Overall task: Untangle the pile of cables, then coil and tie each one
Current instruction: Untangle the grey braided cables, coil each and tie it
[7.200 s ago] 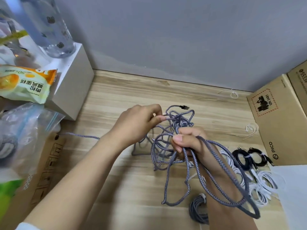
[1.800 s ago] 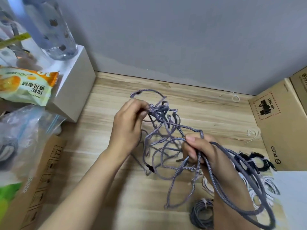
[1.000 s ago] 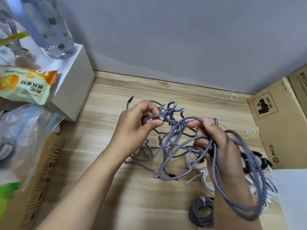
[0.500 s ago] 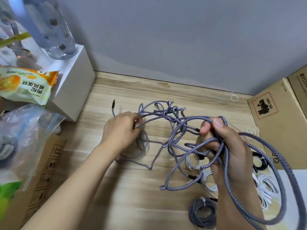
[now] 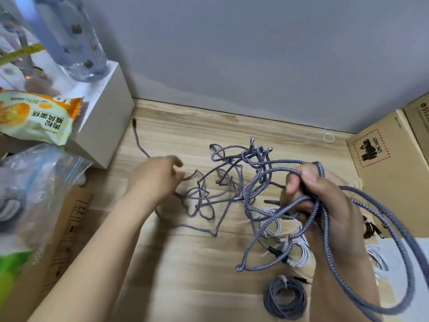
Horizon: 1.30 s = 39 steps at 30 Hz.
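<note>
Wooden table (image 5: 185,263). Braided cable tangle (image 5: 232,182): light, limp, snag-prone. Right hand (image 5: 325,205) grip curled round loops; left hand (image 5: 155,180) blurred, grip unclear. Take the free plug end (image 5: 134,122).

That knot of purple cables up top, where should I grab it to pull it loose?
Probably pinch the knot itself from the left with the left hand, while the right hand holds the loops. Loops stick out at its left side, open to fingers.
</note>
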Tool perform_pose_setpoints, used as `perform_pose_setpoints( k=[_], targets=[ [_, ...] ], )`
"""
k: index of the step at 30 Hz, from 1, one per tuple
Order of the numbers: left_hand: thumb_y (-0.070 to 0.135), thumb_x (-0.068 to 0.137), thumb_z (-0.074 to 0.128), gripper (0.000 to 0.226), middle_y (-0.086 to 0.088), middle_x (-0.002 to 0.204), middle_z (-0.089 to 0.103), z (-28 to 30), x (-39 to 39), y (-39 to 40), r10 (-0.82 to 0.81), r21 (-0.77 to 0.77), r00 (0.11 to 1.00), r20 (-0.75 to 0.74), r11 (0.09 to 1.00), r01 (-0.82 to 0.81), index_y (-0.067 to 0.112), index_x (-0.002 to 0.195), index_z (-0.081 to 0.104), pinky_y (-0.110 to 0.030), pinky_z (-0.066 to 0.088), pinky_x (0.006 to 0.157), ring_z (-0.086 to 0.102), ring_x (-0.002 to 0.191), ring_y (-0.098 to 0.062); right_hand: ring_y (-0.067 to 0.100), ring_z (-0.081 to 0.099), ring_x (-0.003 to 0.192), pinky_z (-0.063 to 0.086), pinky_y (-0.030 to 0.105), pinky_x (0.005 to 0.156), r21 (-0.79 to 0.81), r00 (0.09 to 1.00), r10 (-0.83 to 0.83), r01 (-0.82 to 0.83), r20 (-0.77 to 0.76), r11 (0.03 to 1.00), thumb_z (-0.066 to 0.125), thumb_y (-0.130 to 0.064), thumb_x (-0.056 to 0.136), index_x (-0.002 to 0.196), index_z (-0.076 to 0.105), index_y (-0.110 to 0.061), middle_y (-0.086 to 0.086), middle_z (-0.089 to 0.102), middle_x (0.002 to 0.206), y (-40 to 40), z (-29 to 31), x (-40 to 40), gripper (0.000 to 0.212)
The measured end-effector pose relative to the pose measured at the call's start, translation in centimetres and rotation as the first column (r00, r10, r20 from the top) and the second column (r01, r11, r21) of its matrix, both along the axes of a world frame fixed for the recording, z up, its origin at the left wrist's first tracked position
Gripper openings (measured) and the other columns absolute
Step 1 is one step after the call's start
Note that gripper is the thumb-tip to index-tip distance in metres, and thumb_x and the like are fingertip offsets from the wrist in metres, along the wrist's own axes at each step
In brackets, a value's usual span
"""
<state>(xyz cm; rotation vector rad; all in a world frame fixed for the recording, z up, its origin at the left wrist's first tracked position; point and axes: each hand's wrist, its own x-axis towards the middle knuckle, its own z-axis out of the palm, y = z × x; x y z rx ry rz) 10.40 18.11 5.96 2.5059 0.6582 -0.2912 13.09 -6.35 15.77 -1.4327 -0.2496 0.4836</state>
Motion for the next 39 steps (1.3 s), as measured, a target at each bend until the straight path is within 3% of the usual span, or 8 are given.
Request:
perform_pose_setpoints(
  k=[3,7,10,16,22,28,36,39],
  targets=[
    [0.030,0.087,0.064,0.008,0.005,0.075,0.069,3.8,0.2,-3.1,0.148,-0.404,0.914,0.377,0.915,0.018,0.023,0.083,0.068,-0.025,0.048,0.070,0.064,0.071,-0.012,0.009,0.033,0.048,0.021,0.028,0.050,-0.035,0.997,0.047,-0.045,0.067,0.998,0.065,-0.058,0.070,0.062,0.062,-0.020,-0.013,0.044,0.049,0.1,0.1,-0.3,0.040],
    [0.019,0.089,0.061,0.013,0.000,0.068,0.069,6.0,0.5,-6.1,0.290,-0.807,0.923,0.253,0.590,0.035,0.012,0.081,0.068,-0.016,0.043,0.056,0.061,0.060,-0.009,0.002,0.037,0.046,0.031,0.012,0.047,-0.064,0.977,0.150,-0.141,0.150,0.988,0.059,-0.038,0.073,0.058,0.064,-0.024,-0.006,0.047,0.052,0.0,0.5,-0.8,0.021],
    [0.008,0.088,0.060,0.006,0.001,0.066,0.069,6.1,0.4,-6.8,0.351,-0.910,0.920,0.176,0.414,0.016,0.013,0.088,0.064,-0.014,0.046,0.055,0.063,0.059,-0.005,0.000,0.041,0.046,0.034,0.011,0.049,-0.067,0.960,0.219,-0.211,0.175,0.975,0.055,-0.033,0.075,0.059,0.064,-0.026,-0.009,0.053,0.054,-0.3,0.7,-1.0,0.020],
    [0.001,0.082,0.064,0.012,-0.006,0.071,0.069,6.4,0.2,-7.7,0.494,-0.941,0.840,0.224,0.333,0.055,0.012,0.087,0.063,-0.016,0.051,0.060,0.066,0.062,-0.009,-0.001,0.045,0.049,0.034,0.010,0.050,-0.073,0.921,0.351,-0.344,0.170,0.936,0.052,-0.029,0.078,0.062,0.065,-0.028,-0.013,0.056,0.057,-0.3,0.6,-0.9,0.021],
    [-0.004,0.079,0.066,0.019,-0.002,0.064,0.067,6.6,0.2,-8.2,0.535,-0.953,0.815,0.224,0.294,0.069,0.014,0.083,0.063,-0.019,0.053,0.065,0.062,0.057,-0.007,0.001,0.048,0.054,0.036,0.010,0.055,-0.184,0.876,0.472,-0.450,0.103,0.874,0.055,-0.034,0.078,0.062,0.065,-0.023,-0.006,0.057,0.058,-0.2,0.3,-0.5,0.022],
    [-0.008,0.069,0.073,0.030,-0.001,0.067,0.062,6.2,0.1,-8.2,0.555,-0.907,0.759,0.341,0.406,0.110,0.020,0.065,0.063,-0.018,0.049,0.064,0.058,0.064,-0.014,0.002,0.047,0.052,0.036,0.011,0.054,-0.361,0.899,0.436,-0.394,0.040,0.845,0.062,-0.036,0.074,0.058,0.066,-0.026,-0.007,0.057,0.057,-0.4,-0.7,0.0,0.019],
    [0.003,0.065,0.067,0.026,0.009,0.065,0.060,6.2,-0.1,-7.4,0.487,-0.854,0.745,0.455,0.477,0.209,0.029,0.063,0.067,-0.018,0.045,0.062,0.053,0.065,-0.012,0.006,0.046,0.045,0.037,0.011,0.045,-0.341,0.999,0.001,-0.019,-0.054,0.940,0.072,-0.023,0.063,0.065,0.065,-0.015,-0.005,0.050,0.052,0.2,-1.7,0.5,0.011],
    [-0.001,0.066,0.063,0.034,0.010,0.064,0.058,5.8,-0.3,-7.4,0.411,-0.786,0.751,0.517,0.575,0.226,0.033,0.066,0.064,-0.026,0.045,0.061,0.050,0.062,-0.011,0.003,0.048,0.045,0.038,0.010,0.043,-0.311,0.989,-0.137,0.110,-0.064,0.944,0.076,-0.050,0.066,0.063,0.070,-0.024,-0.007,0.053,0.053,0.6,-1.8,0.5,0.026]
  ],
)
